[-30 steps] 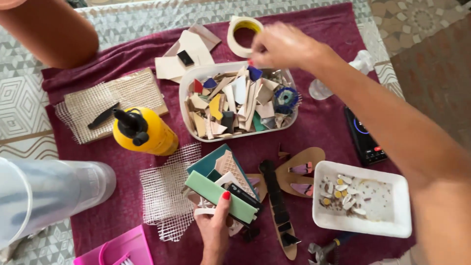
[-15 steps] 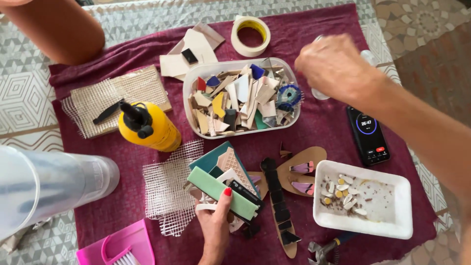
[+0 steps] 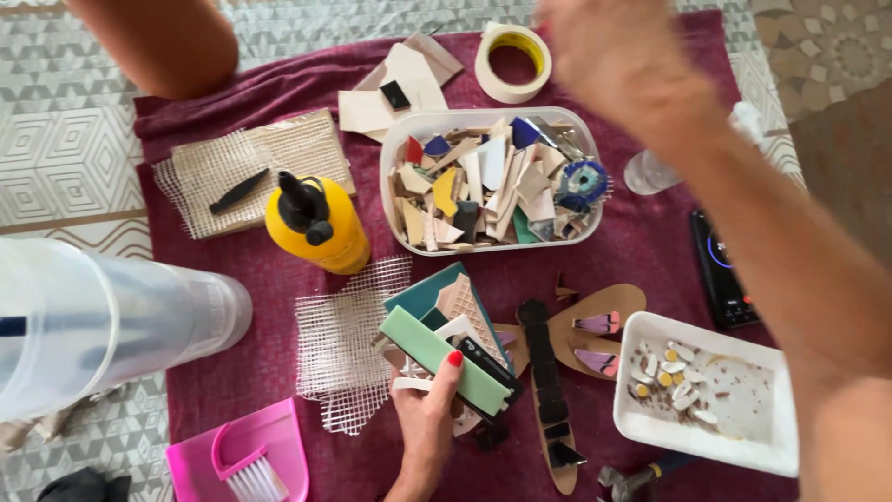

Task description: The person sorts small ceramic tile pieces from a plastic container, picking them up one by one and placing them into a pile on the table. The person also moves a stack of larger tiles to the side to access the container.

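My left hand (image 3: 426, 420) at the bottom centre grips a stack of tile pieces (image 3: 446, 325), with a long pale green tile (image 3: 429, 355) on top. My right hand (image 3: 609, 58) is raised and blurred at the top, just right of a roll of tape (image 3: 513, 61) and above a white tub (image 3: 389, 191) full of broken coloured tile shards. I cannot make out whether it holds anything. A wooden butterfly shape (image 3: 609, 311) with a black body and two pink-purple pieces lies right of the stack.
On the maroon cloth (image 3: 232, 372) are a yellow bottle (image 3: 318, 232), mesh squares (image 3: 346, 351), a white tray (image 3: 650, 428) of small chips, a phone (image 3: 721, 271), a small clear bottle (image 3: 649, 173), a pink dustpan (image 3: 243, 457) and a clear plastic cylinder (image 3: 102, 321). A bare limb (image 3: 158, 42) is at top left.
My right hand swung from the tape roll out to the right, then back up toward the tape. The left hand kept hold of the tile stack.
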